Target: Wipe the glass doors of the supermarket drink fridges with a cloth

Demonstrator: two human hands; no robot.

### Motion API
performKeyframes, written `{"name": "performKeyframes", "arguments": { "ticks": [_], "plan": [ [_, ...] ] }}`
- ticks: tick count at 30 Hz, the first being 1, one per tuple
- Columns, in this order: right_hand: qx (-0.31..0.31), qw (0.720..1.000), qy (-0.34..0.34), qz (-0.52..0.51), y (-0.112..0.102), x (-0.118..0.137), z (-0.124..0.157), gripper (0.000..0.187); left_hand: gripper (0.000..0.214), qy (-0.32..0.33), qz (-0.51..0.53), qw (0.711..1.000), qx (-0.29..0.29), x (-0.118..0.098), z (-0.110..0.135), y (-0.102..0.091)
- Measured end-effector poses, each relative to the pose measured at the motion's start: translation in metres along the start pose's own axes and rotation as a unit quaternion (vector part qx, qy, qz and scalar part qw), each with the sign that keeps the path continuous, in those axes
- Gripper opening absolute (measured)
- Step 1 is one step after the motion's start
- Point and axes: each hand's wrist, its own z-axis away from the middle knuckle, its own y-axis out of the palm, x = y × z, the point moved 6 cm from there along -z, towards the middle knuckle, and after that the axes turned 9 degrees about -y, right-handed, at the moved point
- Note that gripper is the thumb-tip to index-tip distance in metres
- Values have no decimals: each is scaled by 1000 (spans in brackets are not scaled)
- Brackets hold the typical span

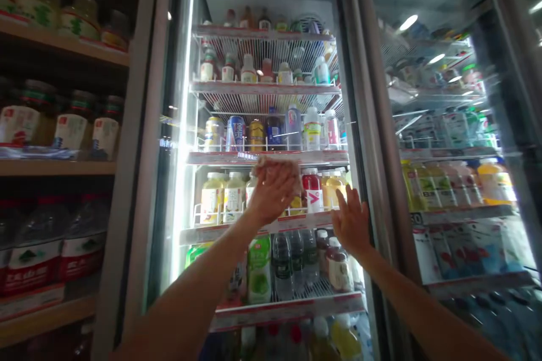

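Note:
My left hand (273, 194) presses a pale, crumpled cloth (298, 172) against the glass door of a lit drinks fridge, at the height of a middle shelf. Its fingers point up and lie over the cloth, which shows around the fingertips and along the right side. Lower and to the right, my right hand (351, 224) rests with fingers apart at the right side of the glass, next to the metal door frame (381, 124). Nothing is in it. Behind the glass, bottles of yellow drink (212, 197) and a red bottle (311, 189) stand near the left hand.
Wire shelves (266, 88) of bottles and cans fill the fridge. To the right stands another glass-door fridge with yellow bottles (495, 183) and pouches (449, 256). On the left, a wooden shelf rack (55, 167) holds bottles with red-and-white labels (71, 130).

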Motion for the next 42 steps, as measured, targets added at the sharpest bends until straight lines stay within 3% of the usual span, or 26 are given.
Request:
{"name": "performKeyframes", "arguments": {
  "ticks": [1,2,4,6,7,9,11,13,15,18,20,24,26,28,32,34,35,37,40,42],
  "plan": [
    [-1,1000,-9,-4,0,-1,1,54,45,40,4,999,16,-5,-1,2],
    [-2,1000,-18,-7,-1,-1,1,54,45,39,2,999,14,1,-3,0],
    [-1,1000,-25,-13,-2,-2,2,55,47,-75,-15,996,-43,36,-4,-15],
    [5,1000,-18,-16,-3,-1,2,55,50,-223,-37,968,-112,73,2,-31],
    [7,1000,-11,-18,-3,1,0,56,52,-265,-44,955,-125,81,5,-35],
    [8,1000,3,-21,-4,7,-2,57,53,-249,-48,963,-95,68,6,-29],
    [3,1000,8,-28,-5,13,-5,57,50,-115,-37,993,-14,33,4,-13],
    [-3,999,4,-33,-5,16,-6,56,47,-6,-29,999,31,13,7,-5],
    [-4,999,3,-36,-5,15,-5,54,46,-35,-38,999,6,32,11,-13],
    [-17,998,5,-55,-9,20,-6,53,50,-212,-59,971,-89,89,26,-39],
    [-36,994,-33,-100,-16,40,-17,53,53,-239,-53,965,-92,99,35,-45],
    [-55,946,-203,-248,-33,127,-62,51,54,-130,21,991,-1,59,38,-34],
    [-40,930,-232,-283,-33,171,-89,48,57,-92,66,994,-1,50,42,-39],
    [-23,937,-223,-269,-27,207,-111,46,62,-93,71,993,-20,64,52,-51],
    [-24,956,-220,-190,-9,252,-136,42,64,-186,-19,982,-13,121,85,-60],
    [-29,959,-234,-156,-2,245,-141,41,66,-213,-47,976,7,136,98,-57],
    [-33,961,-235,-140,0,230,-143,42,67,-221,-54,974,13,139,102,-56],
    [-43,972,-201,-110,0,177,-143,44,67,-231,-59,971,24,137,105,-53],
    [-68,996,-17,-52,-4,65,-135,47,69,-248,-58,966,31,126,101,-49],
    [-104,988,115,-14,-10,13,-121,49,71,-266,-57,962,16,119,97,-48]
  ]
}}
